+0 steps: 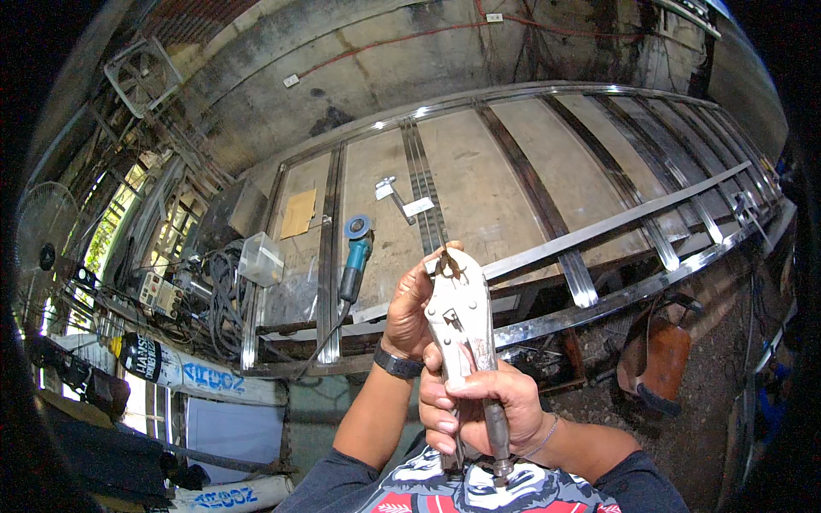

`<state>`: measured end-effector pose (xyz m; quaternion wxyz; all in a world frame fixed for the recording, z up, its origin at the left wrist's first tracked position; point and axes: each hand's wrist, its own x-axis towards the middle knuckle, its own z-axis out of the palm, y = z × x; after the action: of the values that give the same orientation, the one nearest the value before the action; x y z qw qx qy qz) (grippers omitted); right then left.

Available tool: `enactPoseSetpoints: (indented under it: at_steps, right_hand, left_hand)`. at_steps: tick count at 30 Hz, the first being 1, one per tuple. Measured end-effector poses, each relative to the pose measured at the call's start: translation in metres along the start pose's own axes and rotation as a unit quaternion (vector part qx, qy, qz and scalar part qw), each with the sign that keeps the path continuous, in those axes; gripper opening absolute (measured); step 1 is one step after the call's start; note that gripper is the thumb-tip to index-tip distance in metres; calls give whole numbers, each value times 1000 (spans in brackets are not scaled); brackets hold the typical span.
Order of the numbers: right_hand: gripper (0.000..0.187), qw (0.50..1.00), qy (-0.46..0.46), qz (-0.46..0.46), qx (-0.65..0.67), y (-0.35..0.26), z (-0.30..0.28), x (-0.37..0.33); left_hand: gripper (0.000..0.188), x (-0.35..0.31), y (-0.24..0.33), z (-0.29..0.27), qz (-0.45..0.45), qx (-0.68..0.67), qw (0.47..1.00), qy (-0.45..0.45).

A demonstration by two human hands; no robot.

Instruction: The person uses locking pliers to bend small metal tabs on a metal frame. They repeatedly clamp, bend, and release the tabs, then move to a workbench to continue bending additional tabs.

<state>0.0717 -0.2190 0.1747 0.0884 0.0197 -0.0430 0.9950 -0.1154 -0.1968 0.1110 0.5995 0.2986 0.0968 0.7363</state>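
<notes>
I hold a pair of silver locking pliers [462, 321] upright in front of me. My right hand [479, 406] is wrapped around its handles, thumb across the front. My left hand [412, 312], with a black wristband, reaches up beside the jaws, and its fingertips pinch at the small piece at the jaw tips [445, 261]. What sits in the jaws is too small to tell.
Behind the hands a long steel frame [564, 244] of shiny bars lies on a board table. On it rest a blue angle grinder [355, 256], a metal clamp [393, 195] and a clear plastic box [259, 258]. Cables and a fan [43, 248] are at left.
</notes>
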Motion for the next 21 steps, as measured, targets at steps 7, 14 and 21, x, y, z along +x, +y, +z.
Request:
enactPoseSetpoints:
  at_steps: [7,14,21]
  right_hand:
    - [32,997,62,17,-30,-1,6,1]
    - [29,996,60,19,-56,3,8,-1]
    - [28,996,62,19,-60,2,7,-3]
  left_hand:
    - [69,-4,8,-11,-37,-14,999,-5]
    - [71,-8,11,-16,-50,-21,999,-1]
    - [73,-7,15,-9,-57,4,998,7]
